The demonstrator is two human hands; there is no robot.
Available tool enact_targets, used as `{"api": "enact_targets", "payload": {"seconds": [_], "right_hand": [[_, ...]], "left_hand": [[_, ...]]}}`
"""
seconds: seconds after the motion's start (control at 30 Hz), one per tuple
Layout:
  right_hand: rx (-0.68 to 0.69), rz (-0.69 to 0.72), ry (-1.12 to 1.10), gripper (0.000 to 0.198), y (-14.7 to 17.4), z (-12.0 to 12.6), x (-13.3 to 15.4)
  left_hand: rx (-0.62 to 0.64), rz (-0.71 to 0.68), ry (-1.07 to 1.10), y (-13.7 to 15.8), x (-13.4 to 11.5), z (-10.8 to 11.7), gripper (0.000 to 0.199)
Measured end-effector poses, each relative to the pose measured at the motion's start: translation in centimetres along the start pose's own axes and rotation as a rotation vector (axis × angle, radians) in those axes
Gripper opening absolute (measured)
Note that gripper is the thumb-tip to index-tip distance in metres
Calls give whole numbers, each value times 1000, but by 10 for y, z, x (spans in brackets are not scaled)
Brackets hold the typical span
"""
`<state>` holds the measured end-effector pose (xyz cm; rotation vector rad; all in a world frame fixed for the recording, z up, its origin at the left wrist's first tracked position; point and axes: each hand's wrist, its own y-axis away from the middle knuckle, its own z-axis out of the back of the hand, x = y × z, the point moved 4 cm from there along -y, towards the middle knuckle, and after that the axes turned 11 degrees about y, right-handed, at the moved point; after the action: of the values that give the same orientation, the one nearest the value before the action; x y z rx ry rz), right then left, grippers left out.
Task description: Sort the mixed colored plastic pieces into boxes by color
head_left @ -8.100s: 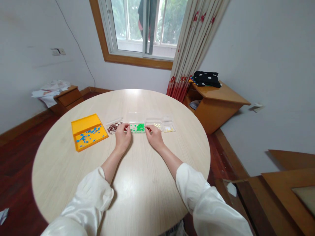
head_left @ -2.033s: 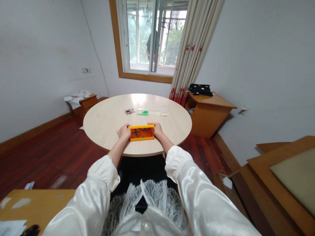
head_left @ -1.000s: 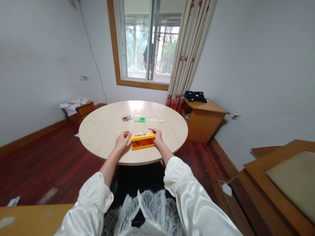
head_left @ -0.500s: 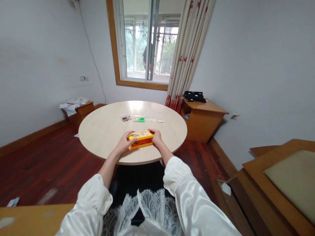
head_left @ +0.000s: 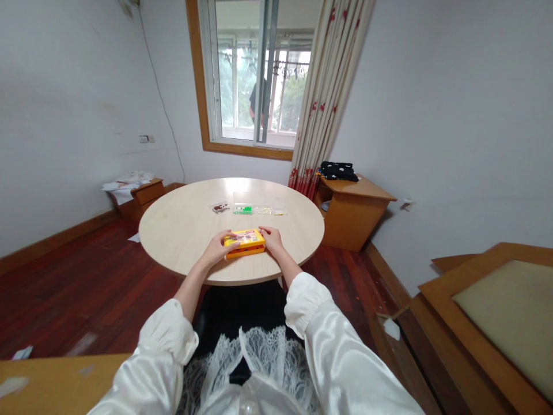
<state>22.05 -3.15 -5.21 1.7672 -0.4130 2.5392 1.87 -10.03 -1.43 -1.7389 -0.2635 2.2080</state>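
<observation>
A yellow and orange plastic box (head_left: 245, 244) with a printed lid lies near the front edge of the round table (head_left: 185, 230). Its lid is tilted down, with a narrow dark gap along the near side. My left hand (head_left: 217, 249) grips the left end, thumb along the lid's near edge and fingers behind. At the right end my right hand (head_left: 272, 239) holds the lid's corner, its fingertips partly hidden. Beyond the box are a clear tray of green pieces (head_left: 243, 210), a tray of pale pieces (head_left: 261, 211) and a packet of dark brown pieces (head_left: 220, 208).
A wooden cabinet (head_left: 356, 213) with folded black cloth (head_left: 337, 171) stands right of the table. Papers (head_left: 128, 180) lie on a low cabinet at left. A wooden-framed chair (head_left: 488, 288) is at right. Through the window, a person is partly visible.
The box lid has come down, so the opening at the front is much narrower. Both hands have stayed on the box, and the view has shifted slightly.
</observation>
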Motion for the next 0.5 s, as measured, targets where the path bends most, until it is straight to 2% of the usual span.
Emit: {"api": "enact_targets", "payload": {"seconds": [0.2,0.4,0.5], "right_hand": [[14,28,40,31,-1,-1,-2],[58,136,150,31,5,-6,4],[65,182,206,31,9,-6,8]], "left_hand": [[23,-52,-32,1,0,-1,35],[-104,-35,-156,-4,10,5,29],[-125,-29,-164,-5,12,5,28]]}}
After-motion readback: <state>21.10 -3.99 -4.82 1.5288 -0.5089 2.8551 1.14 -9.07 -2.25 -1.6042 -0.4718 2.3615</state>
